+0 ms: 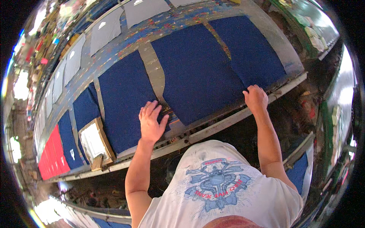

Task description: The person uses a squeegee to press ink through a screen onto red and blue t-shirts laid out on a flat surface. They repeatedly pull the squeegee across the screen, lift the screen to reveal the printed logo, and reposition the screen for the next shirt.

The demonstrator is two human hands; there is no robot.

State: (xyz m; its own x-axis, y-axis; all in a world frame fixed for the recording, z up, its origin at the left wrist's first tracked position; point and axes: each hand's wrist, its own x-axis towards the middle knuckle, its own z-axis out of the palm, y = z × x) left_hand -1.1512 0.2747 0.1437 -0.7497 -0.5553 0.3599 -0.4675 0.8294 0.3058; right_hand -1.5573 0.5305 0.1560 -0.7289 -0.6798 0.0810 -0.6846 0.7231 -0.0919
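Observation:
Several cut pieces of navy fabric lie flat in a row on a long, paint-flecked table. My left hand (152, 121) rests with fingers apart at the lower right edge of one navy fabric panel (127, 102), beside the bare gap (154, 72) that divides it from a wide panel (197, 72). At that wide panel's lower right corner, my right hand (255, 98) has its fingers bent and closed on the fabric edge. A further navy panel (251, 49) lies just beyond the right hand. The exact grip of the right fingertips is partly hidden.
A framed printing screen (93, 140) with a wooden block (97, 161) leans over the panels at left. Past it is a red fabric piece (53, 154). Grey pieces (106, 32) line the table's far side. A metal rail (213, 127) edges the near side.

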